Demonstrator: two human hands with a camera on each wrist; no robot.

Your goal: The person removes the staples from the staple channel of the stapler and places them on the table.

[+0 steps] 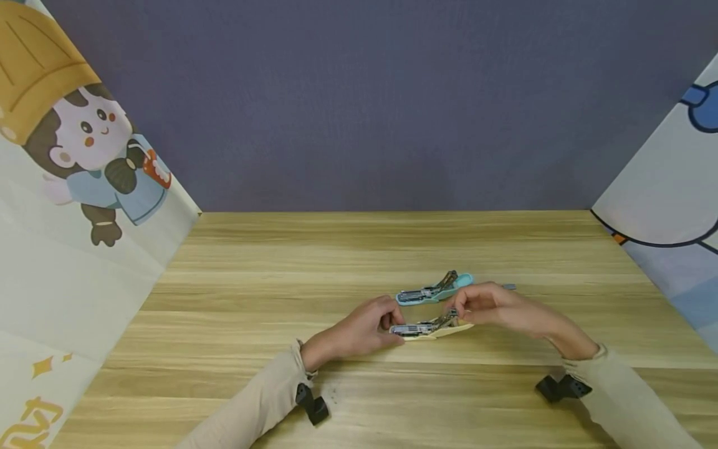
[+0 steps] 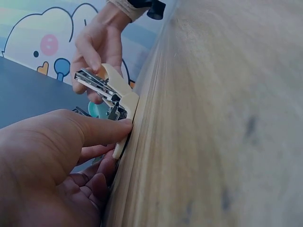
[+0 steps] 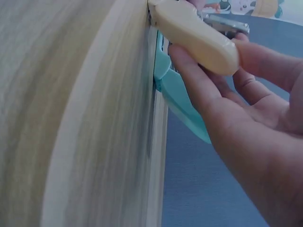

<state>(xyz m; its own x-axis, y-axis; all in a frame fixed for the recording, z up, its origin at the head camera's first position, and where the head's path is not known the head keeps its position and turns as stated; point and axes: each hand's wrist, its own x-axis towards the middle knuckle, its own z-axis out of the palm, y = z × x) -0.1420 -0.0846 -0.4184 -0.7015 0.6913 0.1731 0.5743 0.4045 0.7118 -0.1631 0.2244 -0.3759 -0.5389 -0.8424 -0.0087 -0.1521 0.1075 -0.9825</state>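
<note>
Running this remotely, I've got my left grip (image 1: pixel 367 324) pinching one end of the cream stapler (image 3: pixel 199 35) and my right grip (image 1: pixel 502 305) pinching its other end. It's folded open, metal innards (image 2: pixel 94 82) showing, down at the worktop (image 1: pixel 336 249). Just beyond the cream stapler lies an open teal stapler (image 1: pixel 429 293), plus a little grey strip (image 1: pixel 509 287) off past its right end.

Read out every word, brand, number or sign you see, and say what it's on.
No text is readable in any view.
Cream stapler: no legible marking.
Teal stapler: no legible marking.
Left wall panel: a gold shape, possibly lettering, runs off the bottom edge; I can't read it.
</note>
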